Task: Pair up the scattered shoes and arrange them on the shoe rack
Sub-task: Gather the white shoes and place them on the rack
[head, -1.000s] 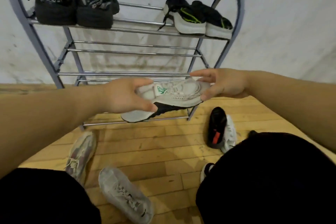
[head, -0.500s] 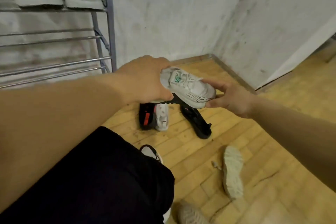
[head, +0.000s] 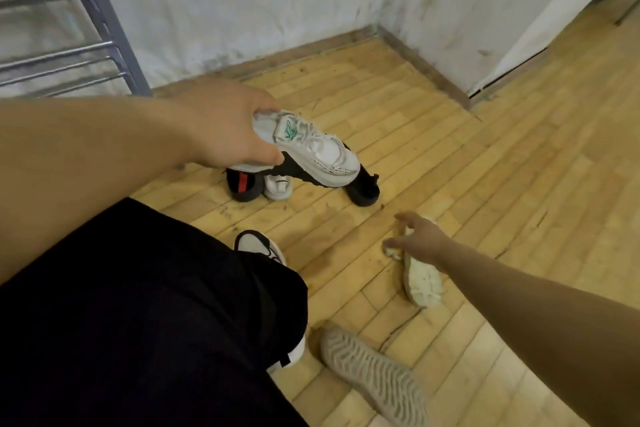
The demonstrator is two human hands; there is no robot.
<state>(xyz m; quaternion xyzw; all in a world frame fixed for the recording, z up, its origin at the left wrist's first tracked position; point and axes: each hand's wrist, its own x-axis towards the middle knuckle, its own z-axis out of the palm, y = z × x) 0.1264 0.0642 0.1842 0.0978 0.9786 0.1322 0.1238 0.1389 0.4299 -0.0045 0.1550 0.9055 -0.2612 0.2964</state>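
Your left hand [head: 228,128] is curled tight around the heel end of a white sneaker [head: 311,146] with a green logo. It holds the sneaker up in the air, to the right of the shoe rack [head: 100,14] and below its bars. You hold it by the heel, I think, so the other hand is free to get a second shoe. Your right hand [head: 420,236] is low, farther right from the shoe rack and well apart from it. Its fingers are spread open and hold nothing. They are right over the toe end of a pale shoe [head: 422,279] that lies on the wooden floor [head: 485,166] with its sole showing. I cannot tell if they touch it yet. This pale shoe may be the mate of the white sneaker, which would be why you reach for it. More shoes wait on the floor right of the shoe rack: a black shoe with a red patch [head: 242,185], a small white shoe [head: 277,185] touching it, and another black shoe [head: 363,191]. A grey shoe [head: 374,371] lies sole up, farthest from the shoe rack.
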